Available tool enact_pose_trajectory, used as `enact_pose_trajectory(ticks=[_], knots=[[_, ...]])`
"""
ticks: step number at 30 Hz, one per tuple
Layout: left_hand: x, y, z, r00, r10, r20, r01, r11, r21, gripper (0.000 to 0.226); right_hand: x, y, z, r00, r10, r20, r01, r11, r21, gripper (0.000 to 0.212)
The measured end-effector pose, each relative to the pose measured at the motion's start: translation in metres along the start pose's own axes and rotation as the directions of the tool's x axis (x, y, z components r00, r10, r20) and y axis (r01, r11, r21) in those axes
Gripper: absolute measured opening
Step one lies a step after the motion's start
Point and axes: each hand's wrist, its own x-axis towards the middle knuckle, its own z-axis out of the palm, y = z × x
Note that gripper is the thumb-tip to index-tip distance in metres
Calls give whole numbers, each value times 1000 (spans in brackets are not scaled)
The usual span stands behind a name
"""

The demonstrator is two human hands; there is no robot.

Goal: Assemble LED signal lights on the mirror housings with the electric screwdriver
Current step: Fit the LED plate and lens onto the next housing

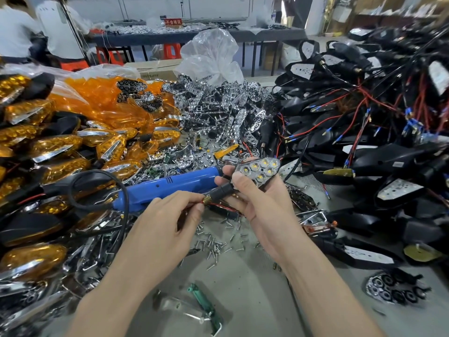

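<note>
Beside the blue screwdriver (170, 188), our right hand (260, 210) grips an LED signal light (260, 170); our left hand (167, 222) pinches its stem (221, 190).

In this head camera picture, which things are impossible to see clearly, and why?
- Bit of the blue electric screwdriver: head view, covered by the right hand.
- Back of the signal light: head view, hidden against that hand's palm.
- Green tool near the bottom edge: head view, too blurred to identify.
- Head type of the loose screws: head view, too small.

Two hands (160, 229) (264, 215), one screwdriver (170, 187), one held light (260, 170).
</note>
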Motion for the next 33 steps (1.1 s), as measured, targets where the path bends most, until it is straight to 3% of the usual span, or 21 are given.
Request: enact_pose_trajectory(ticks=[4,8,12,14,18,19,26,33], knots=[[0,1,0,999,-25,-27,24,1000,-17,35,3,-5,1,994,113,1,-112,985,130,15],[0,2,-1,999,-22,-38,21,999,-24,35,5,-10,2,980,200,3,-196,960,198,53],[0,2,-1,999,-22,-40,21,1000,-21,34,6,-11,2,976,217,-18,-209,958,196,68],[1,2,-1,998,-32,-48,30,999,-38,29,5,-13,4,977,210,-25,-201,959,198,63],[2,3,2,996,-66,-68,61,996,-64,4,2,-8,5,989,138,-46,-130,980,148,11],[2,3,2,995,-68,-75,64,996,-67,2,1,-5,5,992,115,-50,-109,987,118,7],[2,6,0,991,-44,-129,34,996,-84,16,1,-5,5,999,24,-24,-22,997,70,9],[3,7,0,989,-43,-143,34,997,-66,14,-1,-5,2,1000,-12,22,11,999,33,19]])
